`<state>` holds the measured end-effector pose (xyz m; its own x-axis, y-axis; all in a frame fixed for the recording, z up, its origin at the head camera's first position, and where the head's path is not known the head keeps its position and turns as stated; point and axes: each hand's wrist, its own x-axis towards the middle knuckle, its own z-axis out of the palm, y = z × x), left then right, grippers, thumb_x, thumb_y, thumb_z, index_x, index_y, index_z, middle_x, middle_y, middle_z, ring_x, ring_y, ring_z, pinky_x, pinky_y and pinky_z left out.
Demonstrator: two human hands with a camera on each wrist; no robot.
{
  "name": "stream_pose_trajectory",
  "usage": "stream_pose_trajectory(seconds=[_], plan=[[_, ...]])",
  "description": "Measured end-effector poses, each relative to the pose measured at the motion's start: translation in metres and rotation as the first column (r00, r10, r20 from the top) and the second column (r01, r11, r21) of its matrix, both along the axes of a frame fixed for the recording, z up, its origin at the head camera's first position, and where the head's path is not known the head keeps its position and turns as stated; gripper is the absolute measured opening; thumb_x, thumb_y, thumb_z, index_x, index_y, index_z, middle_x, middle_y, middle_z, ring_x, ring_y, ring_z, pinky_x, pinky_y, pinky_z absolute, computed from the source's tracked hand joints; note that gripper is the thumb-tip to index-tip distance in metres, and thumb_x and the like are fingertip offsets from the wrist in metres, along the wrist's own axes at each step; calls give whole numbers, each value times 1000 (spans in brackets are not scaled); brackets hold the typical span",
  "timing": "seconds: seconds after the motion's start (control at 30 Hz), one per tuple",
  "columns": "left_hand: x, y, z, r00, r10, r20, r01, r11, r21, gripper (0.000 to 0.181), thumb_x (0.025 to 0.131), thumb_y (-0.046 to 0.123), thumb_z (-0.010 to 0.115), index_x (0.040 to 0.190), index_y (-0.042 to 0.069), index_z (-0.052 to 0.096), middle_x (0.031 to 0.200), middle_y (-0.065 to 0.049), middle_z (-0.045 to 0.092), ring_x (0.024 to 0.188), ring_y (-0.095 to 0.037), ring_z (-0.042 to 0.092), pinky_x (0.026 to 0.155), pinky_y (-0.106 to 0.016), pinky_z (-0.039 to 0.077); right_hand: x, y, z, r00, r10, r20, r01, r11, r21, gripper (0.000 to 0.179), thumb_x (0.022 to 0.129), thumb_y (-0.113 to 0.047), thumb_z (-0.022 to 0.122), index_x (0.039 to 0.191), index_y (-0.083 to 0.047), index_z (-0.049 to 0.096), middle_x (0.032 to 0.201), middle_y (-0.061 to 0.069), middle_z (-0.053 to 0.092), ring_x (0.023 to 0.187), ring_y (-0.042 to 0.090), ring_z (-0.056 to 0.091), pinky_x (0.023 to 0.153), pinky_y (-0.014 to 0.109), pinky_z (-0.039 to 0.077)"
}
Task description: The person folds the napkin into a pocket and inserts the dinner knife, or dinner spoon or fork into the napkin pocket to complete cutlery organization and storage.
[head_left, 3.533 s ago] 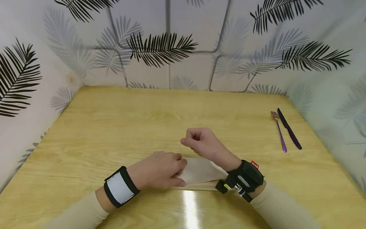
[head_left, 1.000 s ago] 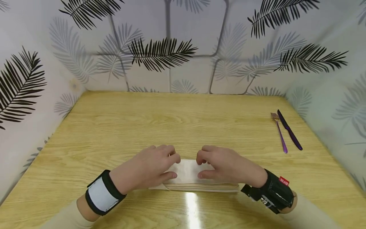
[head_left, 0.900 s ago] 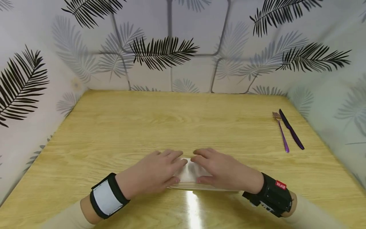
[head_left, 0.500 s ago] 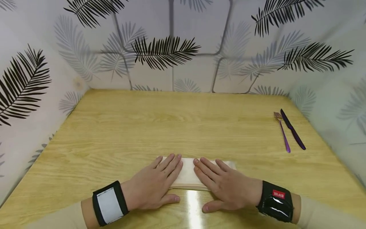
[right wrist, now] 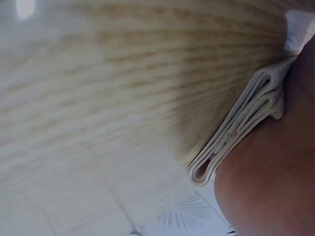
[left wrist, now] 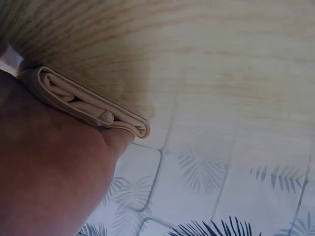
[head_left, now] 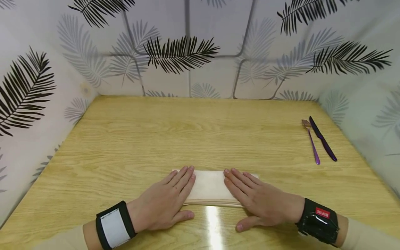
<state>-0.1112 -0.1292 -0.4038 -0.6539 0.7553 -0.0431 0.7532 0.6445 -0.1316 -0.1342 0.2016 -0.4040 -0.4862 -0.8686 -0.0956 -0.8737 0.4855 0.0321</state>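
Note:
A cream cloth [head_left: 208,185], folded into a narrow flat strip, lies at the near middle of the table. My left hand [head_left: 165,199] rests on its left end, fingers straight and thumb out on the near side. On the right end lies my right hand [head_left: 262,199], its fingers straight too. Stacked layers show along the near edge. In the left wrist view the end of the folded cloth [left wrist: 93,105] shows rolled layers under the hand. Several folds of the cloth [right wrist: 236,128] appear beside the hand in the right wrist view.
At the right of the wooden table [head_left: 150,132] lie a purple-handled fork [head_left: 312,146] and a dark knife [head_left: 323,139], side by side. A leaf-patterned curtain [head_left: 206,76] hangs along the back and both sides of the table.
Earlier my hands were bent over the cloth with curled fingers; now both lie flat on it. Since half a second ago they have slid apart, the right one further to the right.

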Motion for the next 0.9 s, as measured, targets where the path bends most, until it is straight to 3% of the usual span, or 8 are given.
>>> stream_pose_trajectory(seconds=[0.13, 0.27, 0.37, 0.43, 0.5, 0.57, 0.8, 0.9], plan=[[-6, -2, 9, 994, 7, 106, -8, 1000, 4, 83, 105, 63, 24, 161, 1, 21, 169, -20, 15, 158, -31, 17, 126, -46, 26, -2, 0, 8, 991, -40, 125, 41, 999, -4, 102, 95, -74, 40, 163, -3, 11, 171, 18, 5, 159, 38, 10, 122, 56, 26], [-16, -3, 30, 989, 5, 145, -12, 999, 48, 65, 109, 53, 30, 158, 9, 36, 167, -16, 29, 154, -30, 32, 120, -52, 35, -6, -4, 27, 944, -138, 300, 156, 987, -38, 91, 100, -64, 44, 164, -9, 9, 173, 12, -4, 160, 33, 8, 122, 61, 23], [-25, -6, 44, 999, -19, 35, 15, 993, 121, 42, 108, 37, 47, 139, 11, 57, 149, -14, 55, 135, -28, 56, 108, -51, 48, -12, -8, 42, 968, -135, 212, 166, 977, -136, 65, 103, -46, 55, 154, -8, 39, 166, 14, 29, 147, 30, 41, 111, 54, 43], [-31, -8, 48, 999, -26, -34, 31, 988, 154, 24, 104, 29, 57, 121, 13, 65, 129, -8, 66, 115, -23, 66, 94, -45, 55, -16, -11, 47, 989, -119, 90, 135, 970, -202, 36, 100, -34, 64, 129, -13, 61, 137, 6, 60, 114, 16, 62, 88, 36, 55], [-37, -12, 46, 998, -39, -50, 47, 981, 188, 10, 100, 23, 65, 105, 14, 67, 110, -3, 69, 96, -17, 68, 79, -34, 57, -17, -15, 46, 995, -95, -5, 91, 966, -241, 10, 95, -27, 72, 100, -20, 66, 97, -5, 64, 78, 3, 56, 62, 20, 47], [-44, -15, 41, 998, -47, -29, 52, 976, 211, 6, 97, 20, 69, 96, 15, 65, 97, 1, 65, 83, -11, 62, 68, -26, 53, -15, -19, 41, 997, -74, -30, 66, 972, -225, 18, 92, -28, 75, 83, -24, 59, 76, -13, 50, 61, -3, 38, 51, 14, 30], [-62, -22, 21, 992, -45, 116, 11, 961, 277, 12, 96, 15, 71, 94, 15, 59, 87, 4, 52, 76, -8, 50, 65, -21, 47, -8, -26, 20, 975, -56, 215, 88, 986, -143, 26, 97, -24, 69, 84, -23, 47, 67, -17, 35, 58, -4, 32, 53, 16, 26], [-68, -27, 19, 967, -10, 256, -68, 953, 294, 9, 99, 18, 66, 98, 17, 57, 93, 4, 51, 80, -8, 50, 71, -24, 48, -6, -26, 16, 984, -42, 171, 68, 986, -154, 24, 97, -22, 67, 86, -21, 46, 67, -17, 38, 57, -4, 34, 51, 16, 28]])
